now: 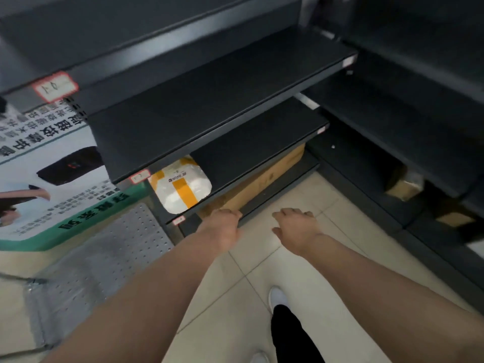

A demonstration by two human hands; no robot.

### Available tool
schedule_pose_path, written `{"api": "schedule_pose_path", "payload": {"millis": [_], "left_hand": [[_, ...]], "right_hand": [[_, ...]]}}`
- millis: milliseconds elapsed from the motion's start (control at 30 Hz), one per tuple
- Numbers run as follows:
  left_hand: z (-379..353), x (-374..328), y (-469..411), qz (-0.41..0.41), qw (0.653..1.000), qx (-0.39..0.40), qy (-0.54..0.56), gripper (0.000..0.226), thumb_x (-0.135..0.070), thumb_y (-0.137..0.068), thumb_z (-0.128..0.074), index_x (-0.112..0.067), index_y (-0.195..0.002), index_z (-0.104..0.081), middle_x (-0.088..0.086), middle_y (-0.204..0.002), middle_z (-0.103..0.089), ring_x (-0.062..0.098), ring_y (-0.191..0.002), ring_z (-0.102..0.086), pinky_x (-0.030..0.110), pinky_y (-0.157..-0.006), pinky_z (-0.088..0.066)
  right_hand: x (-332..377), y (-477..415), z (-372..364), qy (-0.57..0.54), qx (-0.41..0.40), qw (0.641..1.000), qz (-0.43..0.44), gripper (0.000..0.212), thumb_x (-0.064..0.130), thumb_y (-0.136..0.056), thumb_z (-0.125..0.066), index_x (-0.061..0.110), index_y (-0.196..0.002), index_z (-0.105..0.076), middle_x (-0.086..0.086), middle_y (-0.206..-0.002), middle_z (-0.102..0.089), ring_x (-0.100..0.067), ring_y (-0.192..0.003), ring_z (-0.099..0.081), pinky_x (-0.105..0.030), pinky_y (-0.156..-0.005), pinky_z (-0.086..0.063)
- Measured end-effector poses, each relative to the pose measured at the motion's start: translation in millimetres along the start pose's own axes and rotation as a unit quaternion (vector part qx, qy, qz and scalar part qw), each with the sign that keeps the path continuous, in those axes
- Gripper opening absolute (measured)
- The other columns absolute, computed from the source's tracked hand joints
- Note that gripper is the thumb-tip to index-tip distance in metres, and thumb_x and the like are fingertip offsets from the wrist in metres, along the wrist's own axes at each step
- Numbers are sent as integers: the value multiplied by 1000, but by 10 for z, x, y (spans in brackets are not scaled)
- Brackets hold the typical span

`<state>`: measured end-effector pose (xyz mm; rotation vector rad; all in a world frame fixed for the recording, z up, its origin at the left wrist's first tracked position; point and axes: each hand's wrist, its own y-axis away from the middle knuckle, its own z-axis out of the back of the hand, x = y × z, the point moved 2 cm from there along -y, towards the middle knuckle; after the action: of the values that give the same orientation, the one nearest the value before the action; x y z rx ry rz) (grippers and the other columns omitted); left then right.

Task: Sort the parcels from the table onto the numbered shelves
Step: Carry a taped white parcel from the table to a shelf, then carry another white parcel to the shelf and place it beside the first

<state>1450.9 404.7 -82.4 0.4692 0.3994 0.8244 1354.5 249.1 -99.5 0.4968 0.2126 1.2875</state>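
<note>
Bare forearms stretched forward over the tiled floor [262,258], above a white shoe [277,297]. At the bottom shelf [277,191] the left hand [222,226] met the near end of a brown cardboard parcel [264,179], probably to seat it under the tier above. Its fingers were hidden, so I cannot tell whether it pushed or gripped. Just beside it the right hand [296,226] hovered, loosely curled and holding nothing. One tier up, a white padded parcel [183,187] crossed with orange tape lay flat above a red-bordered shelf tag [179,220]. The tag's number, the parcel's printed label and the upside-down Chinese characters on the poster [52,166] were too blurred to read.
</note>
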Motion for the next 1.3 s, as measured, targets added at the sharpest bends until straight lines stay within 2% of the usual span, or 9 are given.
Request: {"api": "schedule_pose_path", "payload": {"millis": [167, 367, 467, 600, 733, 1000, 1200, 1300], "left_hand": [[34, -788, 320, -100, 993, 10, -60, 48, -35, -99, -47, -15, -142, -39, 11, -140, -47, 29, -127, -42, 44, -100, -43], [-69, -2055, 481, -211, 967, 9, -142, 43, -37, -97, -48, -13, -133, -45, 12, -136, -47, 30, -123, -43, 36, -87, -40], [-205, -2813, 640, -276, 948, 10, -159, 49, -39, -96, -50, -15, -138, -43, 10, -142, -46, 30, -128, -42, 36, -97, -39], [-477, -3894, 1034, -368, 910, 21, -190, 54, -39, -97, -51, -17, -145, -39, 8, -149, -41, 30, -135, -36, 39, -109, -35], [-872, -5010, 1595, -455, 858, 27, -236, 54, -41, -97, -51, -19, -145, -40, 6, -146, -44, 28, -133, -38, 41, -105, -38], [-1875, -6938, 2805, -564, 773, 59, -283, 51, -42, -98, -47, -20, -143, -39, 5, -145, -44, 27, -133, -37, 43, -103, -38], [-2517, -8026, 3660, -628, 723, 84, -276, 53, -42, -98, -48, -20, -144, -38, 5, -144, -45, 27, -134, -37, 43, -101, -37], [-2742, -8451, 3921, -655, 692, 98, -287, 54, -42, -98, -48, -19, -146, -36, 5, -144, -45, 27, -134, -37, 44, -102, -39]], "right_hand": [[-501, 1034, -178, -24, -1, 993, -112, 43, 38, -102, -34, 19, -139, -41, -5, -139, -45, -26, -127, -41, -42, -103, -33], [-1219, 2268, -360, -86, -60, 959, -263, 42, 39, -100, -36, 19, -136, -44, -6, -137, -48, -28, -123, -45, -43, -100, -37], [-1561, 2915, -536, -118, -82, 931, -336, 41, 38, -100, -36, 20, -135, -45, -5, -136, -48, -27, -124, -45, -42, -100, -36], [-1959, 3889, -864, -159, -116, 882, -429, 40, 39, -99, -37, 21, -133, -48, -4, -136, -50, -26, -123, -47, -41, -98, -37], [-2297, 4984, -1332, -182, -138, 829, -511, 41, 39, -99, -37, 21, -133, -48, -3, -134, -52, -25, -120, -49, -42, -97, -39], [-2935, 7078, -2134, -214, -145, 721, -643, 40, 42, -99, -38, 23, -132, -49, -4, -131, -52, -27, -122, -47, -41, -95, -39], [-3200, 8269, -2602, -226, -160, 633, -723, 38, 44, -97, -36, 21, -122, -52, -3, -122, -55, -27, -115, -50, -41, -90, -41], [-3318, 8669, -2780, -240, -169, 591, -751, 40, 44, -97, -38, 22, -127, -51, -2, -127, -54, -27, -120, -49, -41, -93, -40]]}}
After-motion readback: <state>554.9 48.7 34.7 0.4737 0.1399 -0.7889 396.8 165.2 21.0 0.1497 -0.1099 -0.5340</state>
